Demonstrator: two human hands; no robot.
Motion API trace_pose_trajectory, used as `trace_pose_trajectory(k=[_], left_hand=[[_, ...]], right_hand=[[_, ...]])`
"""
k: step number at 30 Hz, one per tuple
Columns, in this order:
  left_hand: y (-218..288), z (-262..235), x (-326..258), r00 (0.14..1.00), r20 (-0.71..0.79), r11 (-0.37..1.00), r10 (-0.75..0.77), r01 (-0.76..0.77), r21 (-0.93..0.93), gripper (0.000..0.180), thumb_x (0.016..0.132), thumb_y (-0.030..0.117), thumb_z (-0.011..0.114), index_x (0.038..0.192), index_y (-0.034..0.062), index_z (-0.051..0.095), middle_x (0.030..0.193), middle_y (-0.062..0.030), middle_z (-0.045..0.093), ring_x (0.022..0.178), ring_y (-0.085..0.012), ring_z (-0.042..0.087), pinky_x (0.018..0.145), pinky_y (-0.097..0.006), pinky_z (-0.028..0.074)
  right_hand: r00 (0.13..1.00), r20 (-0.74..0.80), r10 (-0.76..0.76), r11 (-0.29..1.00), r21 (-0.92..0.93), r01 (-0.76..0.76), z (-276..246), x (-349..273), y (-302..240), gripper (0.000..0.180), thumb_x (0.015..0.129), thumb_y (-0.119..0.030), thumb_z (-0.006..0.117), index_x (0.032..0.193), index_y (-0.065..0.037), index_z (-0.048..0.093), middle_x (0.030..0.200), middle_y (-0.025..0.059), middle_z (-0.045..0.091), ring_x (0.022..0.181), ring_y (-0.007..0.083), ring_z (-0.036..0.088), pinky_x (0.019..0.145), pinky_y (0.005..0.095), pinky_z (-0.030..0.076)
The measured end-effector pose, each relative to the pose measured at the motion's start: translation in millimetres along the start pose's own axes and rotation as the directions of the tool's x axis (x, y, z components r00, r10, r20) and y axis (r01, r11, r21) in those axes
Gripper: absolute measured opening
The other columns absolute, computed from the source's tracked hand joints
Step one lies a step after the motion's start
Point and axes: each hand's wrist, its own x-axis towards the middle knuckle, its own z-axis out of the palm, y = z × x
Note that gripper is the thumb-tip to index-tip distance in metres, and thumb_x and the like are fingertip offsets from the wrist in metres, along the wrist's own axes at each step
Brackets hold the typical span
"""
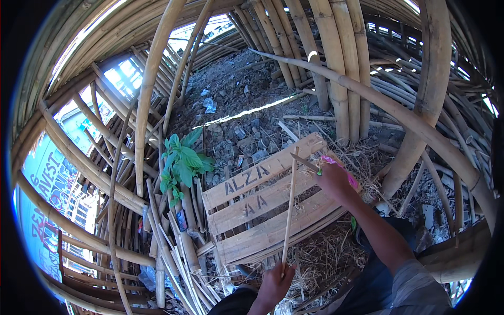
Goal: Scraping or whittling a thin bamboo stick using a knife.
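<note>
The person's left hand (274, 286), low in the view, is closed around the lower end of a thin bamboo strip (289, 210), which rises almost upright across a wooden slatted pallet (252, 210). The right hand (333, 181) is closed on the pink handle of a knife (315, 165); its blade meets the strip's upper end. The pallet lies tilted on dry straw (320, 257) and stony ground (236, 100). To its left stands a green leafy plant (184, 163) among stacked cut bamboo pieces (178, 247). Thick bamboo poles (336, 68) lean upright behind the pallet, and one long bent pole (420, 126) crosses on the right.
</note>
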Motion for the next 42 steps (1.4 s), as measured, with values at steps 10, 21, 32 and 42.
trace_pose_trajectory(k=[10,21,32,42], left_hand=[[-1.3,-5.7,6.1,0.998,-0.055,0.999,-0.034,0.034,-0.015,0.031,0.086,0.019,0.06,0.068,-0.0011,0.046,0.048,-0.0124,0.045,0.041,-0.0192,0.041,0.043,-0.035,0.034],[-15.0,-0.9,16.2,0.996,-0.066,0.998,-0.059,0.059,-0.002,0.032,0.087,0.023,0.059,0.07,-0.0013,0.046,0.052,-0.0179,0.049,0.049,-0.0356,0.054,0.045,-0.039,0.039],[-9.3,-1.3,18.0,0.995,-0.045,0.996,-0.092,0.092,-0.014,0.032,0.087,0.022,0.06,0.07,-0.0016,0.046,0.051,-0.0163,0.049,0.045,-0.0291,0.05,0.045,-0.036,0.038],[-9.1,-12.9,13.9,0.984,-0.088,0.988,-0.154,0.153,-0.02,0.031,0.086,0.02,0.061,0.07,-0.0026,0.046,0.05,-0.0168,0.048,0.042,-0.0289,0.047,0.044,-0.037,0.037]], right_hand=[[0.907,0.288,-0.308,0.934,-0.09,0.346,-17.9,-42.4,-48.4,0.025,0.075,-0.026,0.063,0.071,-0.001,0.064,0.064,0.0156,0.061,0.059,0.0301,0.063,0.058,0.0414,0.052],[0.71,0.446,-0.545,0.822,0.118,0.557,11.1,-79.0,-56.3,0.031,0.075,-0.03,0.058,0.071,0.001,0.063,0.066,0.0178,0.062,0.063,0.0329,0.064,0.059,0.0419,0.052],[0.865,0.34,-0.368,0.93,0.142,0.34,36.7,-63.7,-22.8,0.031,0.076,-0.031,0.062,0.072,-0.001,0.064,0.067,0.018,0.062,0.062,0.0322,0.064,0.058,0.0425,0.051],[0.876,0.347,-0.334,0.942,0.09,0.324,13.1,-60.7,-55.3,0.026,0.07,-0.028,0.065,0.069,-0.002,0.064,0.065,0.0163,0.062,0.062,0.0318,0.063,0.061,0.0419,0.051]])
